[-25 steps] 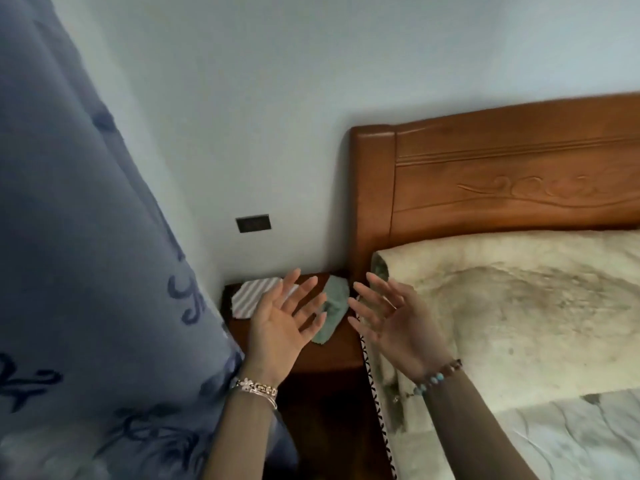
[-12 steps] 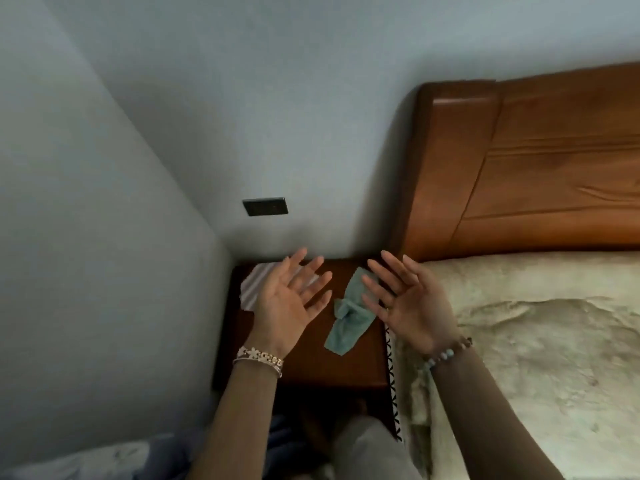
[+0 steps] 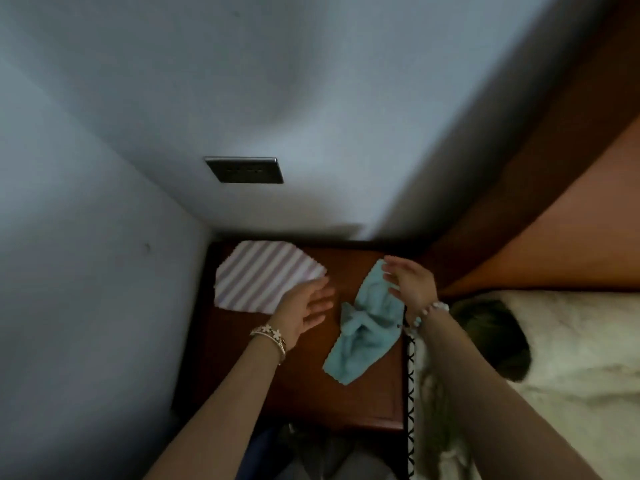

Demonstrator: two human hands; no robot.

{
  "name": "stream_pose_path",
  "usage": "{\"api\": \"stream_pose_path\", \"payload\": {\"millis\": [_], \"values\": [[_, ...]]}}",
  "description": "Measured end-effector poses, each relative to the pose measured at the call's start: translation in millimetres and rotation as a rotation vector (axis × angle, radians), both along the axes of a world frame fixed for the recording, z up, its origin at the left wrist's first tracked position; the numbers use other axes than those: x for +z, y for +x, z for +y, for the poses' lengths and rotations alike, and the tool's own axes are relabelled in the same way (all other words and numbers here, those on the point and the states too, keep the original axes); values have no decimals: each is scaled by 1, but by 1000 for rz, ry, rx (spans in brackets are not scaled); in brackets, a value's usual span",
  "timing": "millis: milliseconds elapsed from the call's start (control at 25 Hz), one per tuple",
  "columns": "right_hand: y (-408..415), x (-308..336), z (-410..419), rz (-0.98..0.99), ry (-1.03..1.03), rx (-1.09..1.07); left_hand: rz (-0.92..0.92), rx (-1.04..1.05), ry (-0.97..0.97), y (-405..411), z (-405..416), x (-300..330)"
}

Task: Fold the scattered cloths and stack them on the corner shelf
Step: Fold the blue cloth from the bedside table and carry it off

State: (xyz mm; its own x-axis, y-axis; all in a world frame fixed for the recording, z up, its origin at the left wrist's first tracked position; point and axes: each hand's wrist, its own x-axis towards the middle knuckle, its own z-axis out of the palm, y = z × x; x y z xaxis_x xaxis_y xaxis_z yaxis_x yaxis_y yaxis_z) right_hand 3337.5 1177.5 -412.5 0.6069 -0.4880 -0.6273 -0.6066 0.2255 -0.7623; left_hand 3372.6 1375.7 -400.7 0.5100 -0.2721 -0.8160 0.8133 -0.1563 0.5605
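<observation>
Two cloths lie on the wooden corner shelf wedged between the left wall and the bed: a striped cloth spread fairly flat at the far left, and a teal cloth bunched and twisted at the right, running from far to near. The left hand hovers with fingers spread and straight, holding nothing, its fingertips at the near right edge of the striped cloth. The right hand is likewise apart and loose, over the far end of the teal cloth. The step in hand looks like taking up the teal cloth to fold it. To do it well, pinch its two far corners, lift and shake the twist out, then lay it flat on bare wood before halving it, keeping it off the striped cloth so the two do not tangle. Motion blur makes it hard to tell whether either hand actually touches fabric. The right palm hides part of the teal cloth's far end, and the shelf's near edge is lost in shadow. A dark wall socket sits above.
</observation>
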Motion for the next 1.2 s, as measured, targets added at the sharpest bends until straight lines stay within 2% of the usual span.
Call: {"api": "stream_pose_path", "payload": {"millis": [80,160,240,320,440,560,680,840,960,1080,1160,1200], "values": [[16,-57,-8,86,-259,208,-50,-236,130,10,-12,-46],[23,-101,-11,174,-524,502,-120,-454,221,13,-23,-84],[26,-138,-10,214,-690,771,-167,-621,258,10,-33,-115],[28,-159,-8,261,-770,952,-194,-695,278,4,-43,-134],[27,-165,-2,349,-876,1090,-204,-699,342,-2,-52,-147],[23,-162,5,430,-1002,1132,-305,-810,402,-3,-47,-149],[21,-152,6,431,-1072,1085,-348,-819,404,-1,-31,-145],[33,-122,-1,150,-1131,726,-426,-836,446,13,4,-129],[51,-85,0,29,-1059,641,-515,-903,496,25,23,-108],[62,-52,2,-112,-1058,641,-474,-754,405,41,34,-79],[67,-36,-2,-112,-1123,627,-421,-592,317,55,40,-54],[69,-27,-6,-117,-1166,596,-461,-543,307,64,43,-40]]}}
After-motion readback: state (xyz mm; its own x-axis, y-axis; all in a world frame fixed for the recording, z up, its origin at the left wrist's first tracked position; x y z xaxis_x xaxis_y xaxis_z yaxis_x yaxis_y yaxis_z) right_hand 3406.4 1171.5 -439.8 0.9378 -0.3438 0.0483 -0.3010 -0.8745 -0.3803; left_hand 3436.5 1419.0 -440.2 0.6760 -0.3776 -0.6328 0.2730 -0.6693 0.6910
